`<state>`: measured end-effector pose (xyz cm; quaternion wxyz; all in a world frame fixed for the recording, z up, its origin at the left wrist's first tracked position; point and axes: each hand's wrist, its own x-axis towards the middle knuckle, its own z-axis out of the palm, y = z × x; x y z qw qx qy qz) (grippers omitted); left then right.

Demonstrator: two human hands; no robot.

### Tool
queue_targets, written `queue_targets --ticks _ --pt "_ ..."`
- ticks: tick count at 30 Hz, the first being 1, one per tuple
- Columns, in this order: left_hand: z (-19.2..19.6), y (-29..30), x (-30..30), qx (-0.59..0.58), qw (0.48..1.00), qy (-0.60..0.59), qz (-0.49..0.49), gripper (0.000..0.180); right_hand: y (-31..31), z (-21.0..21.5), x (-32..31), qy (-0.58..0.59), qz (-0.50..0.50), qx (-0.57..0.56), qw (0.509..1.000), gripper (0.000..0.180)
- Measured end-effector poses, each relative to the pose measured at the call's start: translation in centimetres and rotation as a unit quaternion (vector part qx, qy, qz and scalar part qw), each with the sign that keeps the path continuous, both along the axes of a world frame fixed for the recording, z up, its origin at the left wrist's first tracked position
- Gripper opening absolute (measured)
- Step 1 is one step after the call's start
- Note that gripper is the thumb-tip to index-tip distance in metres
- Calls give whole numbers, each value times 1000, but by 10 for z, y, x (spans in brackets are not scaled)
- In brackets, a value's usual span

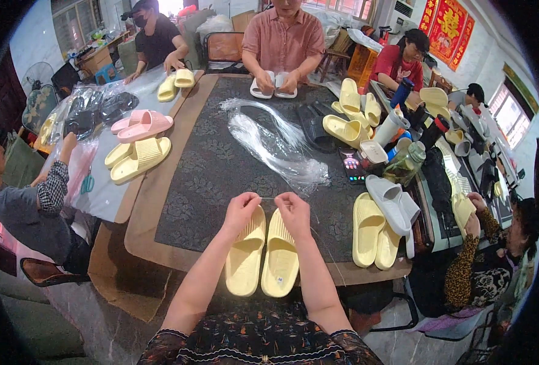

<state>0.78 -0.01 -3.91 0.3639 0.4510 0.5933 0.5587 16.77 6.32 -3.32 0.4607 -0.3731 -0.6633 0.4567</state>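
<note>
While your left hand [240,210] and right hand [294,210] pinch a thin clear strand between them, fingers pressed together, the yellow slippers [263,255] lie side by side on the tabletop [208,176] just beneath. That strand looks slippery; loosen either pinch and it may slide free and vanish against the dark cloth.

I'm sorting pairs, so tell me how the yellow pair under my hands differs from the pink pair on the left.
The yellow pair lies side by side, flat, soles apart; the pink pair is stacked, one on the other. The yellow pair sits on the dark mat at the near edge, touched by the left hand and right hand; the pink pair lies untouched on the pale cover. Both are ribbed slides.
</note>
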Motion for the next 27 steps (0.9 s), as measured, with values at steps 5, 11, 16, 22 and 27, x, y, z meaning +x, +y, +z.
queue_targets --ticks 5,11,16,22,27 --pt "-6 1 -9 -15 999 -36 25 17 -2 8 -3 -75 5 29 997 15" --pt "6 3 -4 -19 993 -95 68 15 -4 22 0 -68 -65 165 982 9" --pt "0 4 -8 -5 988 -137 72 16 -28 43 10 -35 -108 185 976 6" --pt "2 0 -7 3 986 -163 46 18 -96 61 50 -301 10 63 952 24" --pt "-2 -7 -12 9 985 -165 58 18 -123 76 51 -439 75 37 895 44"
